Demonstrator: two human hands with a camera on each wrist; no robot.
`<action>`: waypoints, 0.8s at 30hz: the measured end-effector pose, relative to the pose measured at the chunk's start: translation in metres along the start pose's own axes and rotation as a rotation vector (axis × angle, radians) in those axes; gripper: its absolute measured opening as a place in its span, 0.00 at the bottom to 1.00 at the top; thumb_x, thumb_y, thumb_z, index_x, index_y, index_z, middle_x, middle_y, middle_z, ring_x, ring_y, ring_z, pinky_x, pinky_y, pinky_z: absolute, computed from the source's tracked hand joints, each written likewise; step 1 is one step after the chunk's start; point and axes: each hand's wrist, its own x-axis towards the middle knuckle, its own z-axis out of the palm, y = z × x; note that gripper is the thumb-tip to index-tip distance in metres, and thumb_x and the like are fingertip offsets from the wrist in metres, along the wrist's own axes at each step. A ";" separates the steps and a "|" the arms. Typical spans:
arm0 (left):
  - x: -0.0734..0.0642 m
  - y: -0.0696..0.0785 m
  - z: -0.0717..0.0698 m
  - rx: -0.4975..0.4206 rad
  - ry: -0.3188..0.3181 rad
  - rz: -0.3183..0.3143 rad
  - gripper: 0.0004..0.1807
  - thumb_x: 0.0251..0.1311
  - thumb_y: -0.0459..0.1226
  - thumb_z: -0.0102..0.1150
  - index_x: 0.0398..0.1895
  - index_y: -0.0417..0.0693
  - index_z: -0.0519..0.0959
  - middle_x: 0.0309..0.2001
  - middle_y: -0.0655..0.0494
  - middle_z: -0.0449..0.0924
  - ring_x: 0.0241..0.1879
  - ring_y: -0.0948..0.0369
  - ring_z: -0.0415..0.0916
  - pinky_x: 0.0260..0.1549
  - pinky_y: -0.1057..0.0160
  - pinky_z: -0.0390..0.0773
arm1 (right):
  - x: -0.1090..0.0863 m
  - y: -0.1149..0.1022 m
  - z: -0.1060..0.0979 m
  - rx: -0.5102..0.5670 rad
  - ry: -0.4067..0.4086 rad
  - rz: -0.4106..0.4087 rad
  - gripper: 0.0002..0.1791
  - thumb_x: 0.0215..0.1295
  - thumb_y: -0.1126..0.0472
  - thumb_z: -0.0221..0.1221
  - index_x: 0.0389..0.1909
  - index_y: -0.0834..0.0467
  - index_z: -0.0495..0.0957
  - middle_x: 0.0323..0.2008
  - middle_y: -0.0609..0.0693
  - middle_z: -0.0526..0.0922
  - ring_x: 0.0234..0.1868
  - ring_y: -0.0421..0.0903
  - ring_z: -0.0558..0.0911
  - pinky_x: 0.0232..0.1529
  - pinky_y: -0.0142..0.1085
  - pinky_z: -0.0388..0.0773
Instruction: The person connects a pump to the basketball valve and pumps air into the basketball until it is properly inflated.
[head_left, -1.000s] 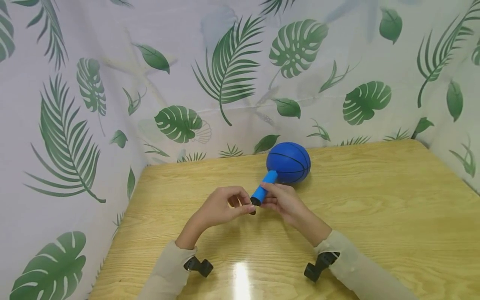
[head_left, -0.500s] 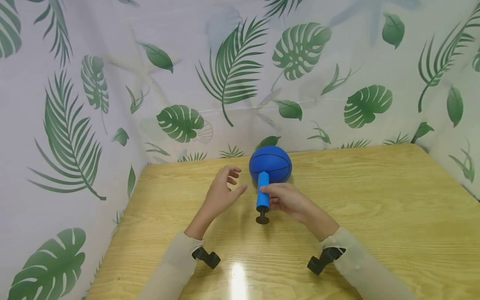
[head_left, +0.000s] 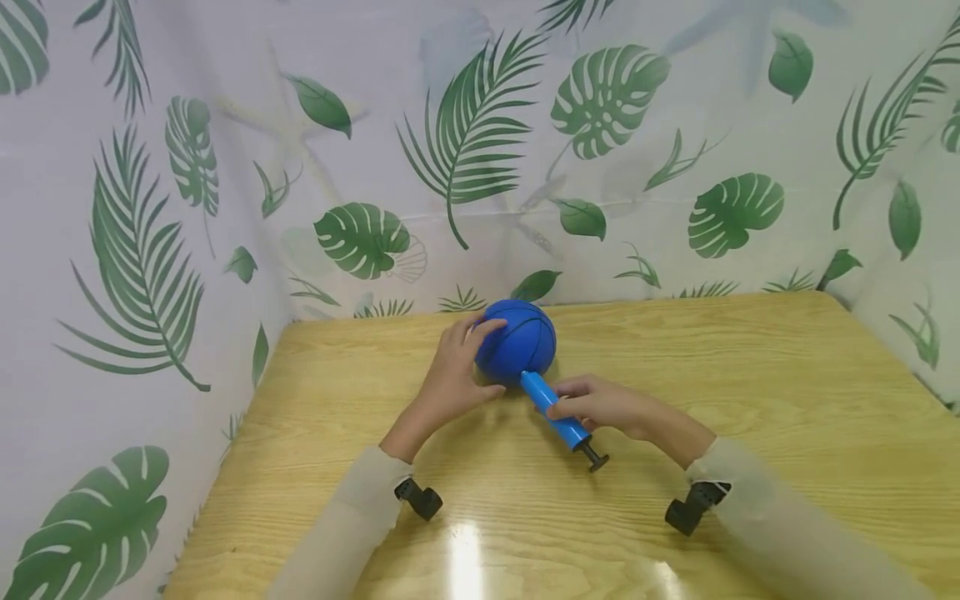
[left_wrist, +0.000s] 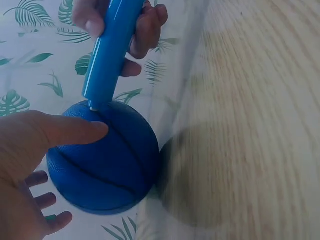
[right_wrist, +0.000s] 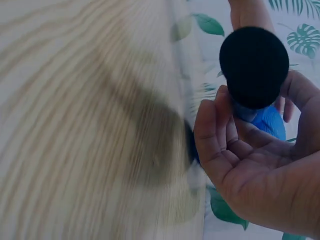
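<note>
A blue ball with black seam lines (head_left: 521,340) sits on the table near the back wall. My right hand (head_left: 606,407) holds the barrel of a blue hand pump (head_left: 542,393), pinched between thumb and fingers. The pump slants, its narrow tip meeting the ball's near side and its black handle (right_wrist: 254,67) facing back toward the body. At the ball's left side is my left hand (head_left: 452,373), fingers spread and thumb apart. In the left wrist view its thumb overlaps the ball (left_wrist: 107,170) just below the pump tip, while the other fingers extend past the ball's edge.
The wooden table (head_left: 337,500) meets a leaf-patterned cloth wall (head_left: 637,192) behind the ball. More of this cloth (head_left: 112,333) rises along the left side. Each wrist carries a small black camera on a strap.
The ball has shifted left and turned. The pump has swung so its handle points to the lower right, right hand still gripping it. My left hand left the handle and moved up to the ball.
</note>
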 end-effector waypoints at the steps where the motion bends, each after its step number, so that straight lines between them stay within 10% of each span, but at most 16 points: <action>1: 0.001 0.000 0.000 0.023 -0.007 0.015 0.50 0.48 0.38 0.81 0.74 0.59 0.64 0.78 0.45 0.54 0.77 0.40 0.52 0.69 0.33 0.63 | -0.002 0.001 -0.002 -0.032 0.002 0.006 0.29 0.70 0.53 0.59 0.68 0.62 0.73 0.60 0.60 0.78 0.52 0.50 0.79 0.50 0.40 0.79; 9: 0.008 -0.004 0.000 0.199 -0.065 0.130 0.55 0.43 0.49 0.84 0.76 0.63 0.63 0.81 0.50 0.50 0.79 0.42 0.47 0.72 0.33 0.55 | -0.011 0.003 -0.014 -0.250 0.029 -0.051 0.29 0.69 0.53 0.63 0.66 0.64 0.74 0.44 0.56 0.83 0.40 0.46 0.80 0.41 0.37 0.78; 24: 0.009 -0.002 0.002 0.208 -0.037 0.062 0.53 0.46 0.55 0.80 0.77 0.65 0.61 0.78 0.50 0.54 0.78 0.46 0.51 0.72 0.38 0.58 | -0.016 -0.005 -0.010 -0.593 0.401 -0.219 0.21 0.65 0.61 0.68 0.57 0.65 0.79 0.37 0.55 0.85 0.35 0.46 0.80 0.37 0.39 0.78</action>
